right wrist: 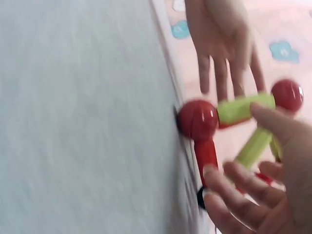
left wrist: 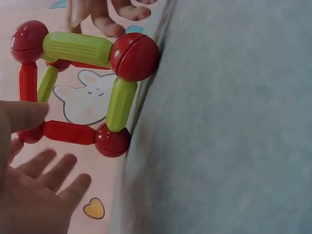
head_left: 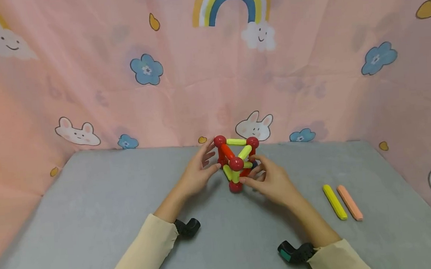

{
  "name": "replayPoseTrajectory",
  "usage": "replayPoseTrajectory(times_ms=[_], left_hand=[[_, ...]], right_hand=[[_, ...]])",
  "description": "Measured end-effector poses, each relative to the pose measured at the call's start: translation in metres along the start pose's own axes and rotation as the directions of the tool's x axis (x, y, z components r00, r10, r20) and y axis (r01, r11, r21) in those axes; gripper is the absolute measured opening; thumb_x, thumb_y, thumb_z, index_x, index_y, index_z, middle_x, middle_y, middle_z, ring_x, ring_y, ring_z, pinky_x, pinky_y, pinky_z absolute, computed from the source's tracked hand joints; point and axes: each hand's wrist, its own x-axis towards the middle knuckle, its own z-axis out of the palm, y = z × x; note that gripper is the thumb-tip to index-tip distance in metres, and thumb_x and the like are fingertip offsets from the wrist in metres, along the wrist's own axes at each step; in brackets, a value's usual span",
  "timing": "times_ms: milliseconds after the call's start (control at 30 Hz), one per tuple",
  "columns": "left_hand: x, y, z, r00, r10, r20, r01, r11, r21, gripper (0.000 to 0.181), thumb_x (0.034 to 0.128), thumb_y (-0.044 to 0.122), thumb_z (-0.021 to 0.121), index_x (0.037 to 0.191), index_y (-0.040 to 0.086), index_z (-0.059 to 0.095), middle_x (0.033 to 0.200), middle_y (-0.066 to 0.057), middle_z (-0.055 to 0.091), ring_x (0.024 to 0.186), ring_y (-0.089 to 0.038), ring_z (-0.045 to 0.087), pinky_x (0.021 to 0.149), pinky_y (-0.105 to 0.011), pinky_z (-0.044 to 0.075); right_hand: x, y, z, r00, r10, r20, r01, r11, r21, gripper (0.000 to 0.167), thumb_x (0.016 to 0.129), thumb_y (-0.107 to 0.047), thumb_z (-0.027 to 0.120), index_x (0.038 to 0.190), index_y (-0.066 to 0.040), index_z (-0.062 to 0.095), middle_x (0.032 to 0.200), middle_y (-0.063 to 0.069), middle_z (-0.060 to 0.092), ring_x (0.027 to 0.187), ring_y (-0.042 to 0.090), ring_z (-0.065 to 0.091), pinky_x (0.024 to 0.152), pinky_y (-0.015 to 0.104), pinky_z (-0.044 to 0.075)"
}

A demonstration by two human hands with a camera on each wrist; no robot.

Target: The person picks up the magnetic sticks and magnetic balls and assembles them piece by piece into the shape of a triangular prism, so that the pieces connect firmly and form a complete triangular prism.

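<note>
A triangular prism-like frame of toy building sticks and balls (head_left: pixel 236 164) stands on the grey table, its balls red and its sticks red or yellow-green. One dark blue ball (head_left: pixel 254 164) shows at its far right. My left hand (head_left: pixel 198 172) holds the frame's left side between thumb and index finger, the other fingers spread; the left wrist view shows its thumb (left wrist: pixel 27 116) across a corner. From the right, my right hand (head_left: pixel 275 180) grips the frame, its thumb (right wrist: pixel 275 119) against a yellow-green stick and bent fingers (right wrist: pixel 239 192) beside a red one.
Two loose sticks, one yellow (head_left: pixel 334 202) and one peach (head_left: pixel 349 202), lie side by side on the table (head_left: pixel 94 226) to the right. A pink patterned cloth (head_left: pixel 183 99) hangs behind and along the sides. Each wrist carries a black camera mount (head_left: pixel 295 252).
</note>
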Motion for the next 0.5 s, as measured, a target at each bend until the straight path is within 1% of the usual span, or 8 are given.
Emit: replayPoseTrajectory(times_ms=[67, 133, 233, 367, 500], left_hand=[[0.002, 0.0, 0.0, 1.0, 0.025, 0.008, -0.025, 0.999, -0.048, 0.072, 0.0968, 0.006, 0.062, 0.159, 0.02, 0.03, 0.156, -0.011, 0.046, 0.143, -0.034, 0.047, 0.12, -0.054, 0.036], [0.003, 0.001, 0.0, 0.999, 0.031, -0.01, -0.031, 0.996, -0.08, 0.068, 0.0964, 0.006, 0.063, 0.157, 0.017, 0.033, 0.15, -0.014, 0.053, 0.139, -0.032, 0.051, 0.119, -0.052, 0.037], [0.004, 0.0, -0.001, 0.999, 0.017, -0.046, -0.022, 0.993, -0.116, 0.061, 0.0953, 0.005, 0.063, 0.151, 0.014, 0.041, 0.138, -0.016, 0.06, 0.129, -0.032, 0.058, 0.117, -0.05, 0.042], [0.002, 0.0, -0.002, 0.998, 0.013, -0.061, -0.019, 0.996, -0.092, 0.051, 0.0947, 0.008, 0.065, 0.143, 0.01, 0.05, 0.127, -0.015, 0.064, 0.118, -0.03, 0.063, 0.109, -0.045, 0.05], [0.0, 0.002, -0.002, 0.998, 0.017, -0.064, -0.023, 0.995, -0.092, 0.041, 0.0953, 0.014, 0.068, 0.135, 0.008, 0.056, 0.125, -0.013, 0.066, 0.113, -0.03, 0.066, 0.1, -0.041, 0.055]], right_hand=[[0.001, -0.004, 0.002, 0.999, -0.031, -0.033, 0.03, 0.999, -0.046, 0.069, 0.084, -0.04, 0.082, 0.139, -0.01, 0.052, 0.106, 0.01, 0.073, 0.079, 0.017, 0.069, 0.066, 0.03, 0.059], [0.001, -0.006, 0.006, 0.997, -0.05, -0.058, 0.047, 0.997, -0.065, 0.069, 0.082, -0.041, 0.083, 0.137, -0.01, 0.054, 0.108, 0.01, 0.073, 0.085, 0.02, 0.07, 0.071, 0.032, 0.06], [0.001, -0.005, 0.009, 0.995, -0.062, -0.077, 0.058, 0.997, -0.056, 0.066, 0.081, -0.041, 0.084, 0.134, -0.011, 0.057, 0.112, 0.011, 0.073, 0.092, 0.023, 0.071, 0.075, 0.035, 0.062], [0.0, 0.001, 0.009, 0.996, -0.063, -0.064, 0.061, 0.998, -0.021, 0.063, 0.084, -0.038, 0.082, 0.136, -0.014, 0.056, 0.121, 0.011, 0.07, 0.095, 0.025, 0.072, 0.076, 0.037, 0.062], [-0.001, 0.009, 0.002, 0.997, -0.076, -0.008, 0.076, 0.997, -0.013, 0.06, 0.088, -0.033, 0.078, 0.14, -0.015, 0.053, 0.128, 0.01, 0.069, 0.102, 0.03, 0.072, 0.081, 0.042, 0.062]])
